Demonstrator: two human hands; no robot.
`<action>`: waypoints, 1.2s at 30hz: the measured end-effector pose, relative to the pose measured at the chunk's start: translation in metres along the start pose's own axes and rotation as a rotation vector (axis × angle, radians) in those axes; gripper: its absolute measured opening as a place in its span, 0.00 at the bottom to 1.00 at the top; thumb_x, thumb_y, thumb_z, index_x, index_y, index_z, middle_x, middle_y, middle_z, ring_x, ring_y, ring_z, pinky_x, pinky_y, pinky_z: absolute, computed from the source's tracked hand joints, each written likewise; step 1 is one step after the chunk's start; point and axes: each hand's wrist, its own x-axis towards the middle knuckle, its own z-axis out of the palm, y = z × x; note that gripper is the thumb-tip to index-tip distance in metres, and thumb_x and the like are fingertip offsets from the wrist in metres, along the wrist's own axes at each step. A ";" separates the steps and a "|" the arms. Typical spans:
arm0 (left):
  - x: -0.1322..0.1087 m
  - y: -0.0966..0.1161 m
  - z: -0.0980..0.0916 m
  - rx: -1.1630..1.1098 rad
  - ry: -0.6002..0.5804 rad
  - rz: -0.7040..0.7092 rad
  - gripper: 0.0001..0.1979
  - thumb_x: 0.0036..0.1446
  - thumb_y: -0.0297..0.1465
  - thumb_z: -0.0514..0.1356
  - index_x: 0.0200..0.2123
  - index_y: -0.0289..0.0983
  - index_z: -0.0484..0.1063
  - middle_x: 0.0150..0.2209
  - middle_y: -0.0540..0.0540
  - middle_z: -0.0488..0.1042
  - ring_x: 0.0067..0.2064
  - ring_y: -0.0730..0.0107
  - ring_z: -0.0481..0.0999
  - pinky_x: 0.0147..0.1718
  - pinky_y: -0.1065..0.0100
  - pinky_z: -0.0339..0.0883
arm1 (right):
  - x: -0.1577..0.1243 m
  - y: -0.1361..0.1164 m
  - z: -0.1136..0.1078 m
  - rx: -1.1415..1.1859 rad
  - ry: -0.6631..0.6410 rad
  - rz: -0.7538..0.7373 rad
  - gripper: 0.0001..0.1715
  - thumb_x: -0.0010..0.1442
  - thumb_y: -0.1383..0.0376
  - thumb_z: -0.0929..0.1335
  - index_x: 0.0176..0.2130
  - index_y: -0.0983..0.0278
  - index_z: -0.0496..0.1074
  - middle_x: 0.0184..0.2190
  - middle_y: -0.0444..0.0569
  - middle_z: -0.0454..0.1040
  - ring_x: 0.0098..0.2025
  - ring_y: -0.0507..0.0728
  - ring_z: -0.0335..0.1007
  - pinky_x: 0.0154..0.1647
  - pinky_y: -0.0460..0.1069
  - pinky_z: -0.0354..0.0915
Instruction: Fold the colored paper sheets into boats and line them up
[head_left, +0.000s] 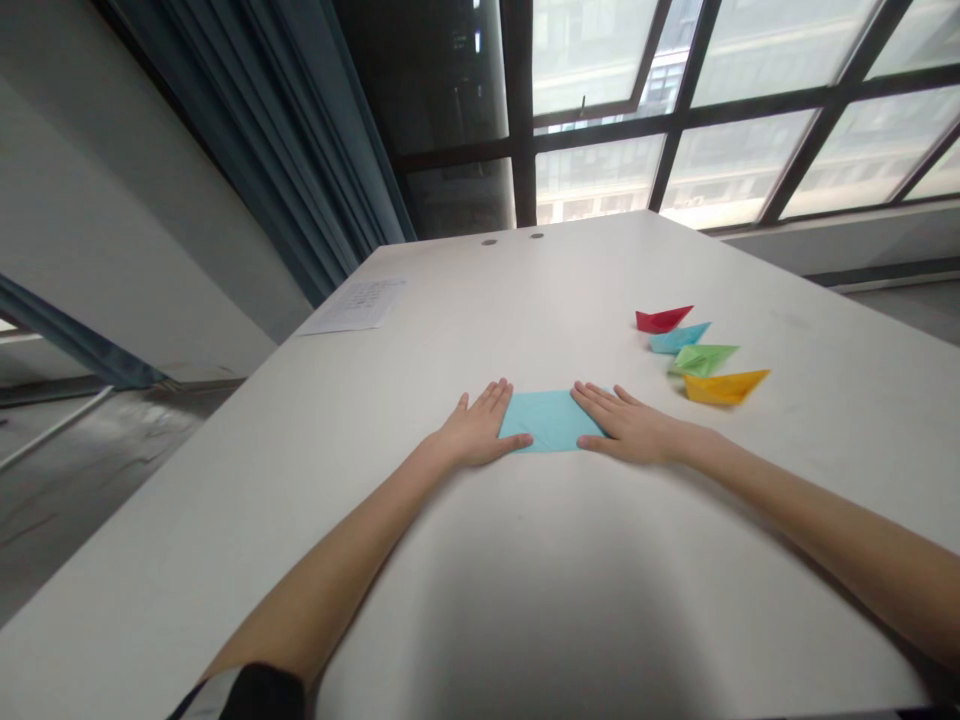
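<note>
A light blue sheet of paper (553, 420), looking folded into a rectangle, lies flat on the white table (540, 560). My left hand (482, 428) rests on its left end, fingers stretched out and thumb along the near edge. On the right end lies my right hand (621, 424), also flat with the fingers apart. Both palms face down, and neither hand grips the paper. Its two ends are partly hidden under my fingers.
To the right stand several folded paper boats in a row: a red boat (663, 320), a blue boat (679, 338), a green boat (703, 359) and a yellow boat (724, 387). A printed sheet (356, 306) lies at the table's left edge. Beyond are a blue curtain (285, 120) and windows.
</note>
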 end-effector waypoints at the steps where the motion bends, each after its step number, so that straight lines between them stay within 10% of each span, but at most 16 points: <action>1: -0.001 0.000 -0.001 -0.002 -0.005 -0.005 0.48 0.51 0.59 0.39 0.64 0.32 0.29 0.65 0.39 0.30 0.65 0.53 0.32 0.58 0.44 0.32 | -0.001 0.001 -0.001 0.001 -0.008 -0.004 0.48 0.57 0.41 0.52 0.64 0.69 0.39 0.64 0.60 0.40 0.65 0.64 0.35 0.61 0.65 0.39; 7: -0.003 0.002 -0.004 -0.012 -0.021 -0.001 0.47 0.51 0.59 0.39 0.64 0.33 0.30 0.65 0.38 0.29 0.65 0.53 0.31 0.58 0.44 0.31 | -0.003 -0.001 -0.012 -0.022 0.071 -0.074 0.52 0.51 0.38 0.59 0.63 0.67 0.46 0.62 0.62 0.47 0.63 0.70 0.42 0.59 0.69 0.41; 16: -0.001 -0.001 -0.001 -0.018 -0.001 0.014 0.47 0.51 0.59 0.40 0.64 0.33 0.30 0.65 0.38 0.30 0.65 0.51 0.31 0.57 0.43 0.31 | -0.003 -0.015 -0.035 -0.025 0.128 -0.288 0.24 0.56 0.52 0.63 0.48 0.62 0.69 0.43 0.54 0.72 0.47 0.62 0.65 0.49 0.57 0.57; 36: 0.000 -0.004 -0.002 -0.065 -0.017 0.028 0.46 0.52 0.58 0.40 0.64 0.35 0.29 0.65 0.40 0.28 0.65 0.54 0.29 0.57 0.43 0.29 | -0.004 -0.017 -0.043 -0.076 0.094 -0.323 0.17 0.61 0.63 0.58 0.35 0.62 0.74 0.29 0.49 0.76 0.34 0.56 0.71 0.41 0.51 0.60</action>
